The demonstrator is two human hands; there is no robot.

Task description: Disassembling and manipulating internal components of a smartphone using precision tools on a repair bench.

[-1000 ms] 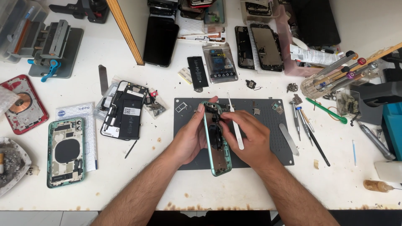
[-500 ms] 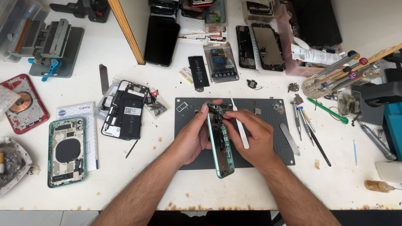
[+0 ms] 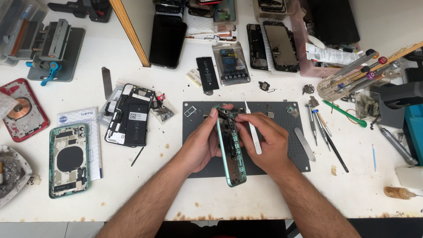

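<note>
A mint-green phone frame (image 3: 231, 150) is tilted on its edge above the dark grey work mat (image 3: 288, 145). My left hand (image 3: 200, 143) grips its left side, thumb near the top corner. My right hand (image 3: 268, 141) rests against the frame's right side and holds white tweezers (image 3: 252, 128), whose tips point up past the phone's top end. The inside of the frame faces my right hand; its parts are hard to make out.
Another green phone housing (image 3: 68, 161) lies at the left, with a red one (image 3: 20, 110) beyond it. An opened phone with a black battery (image 3: 130, 115) sits left of the mat. Screwdrivers and tools (image 3: 326, 132) lie right of the mat; screens and batteries (image 3: 207, 72) at the back.
The green frame has shifted slightly toward the right and nearer to me, staying on its edge. Both hands moved with it; the tweezers stay in my right hand.
</note>
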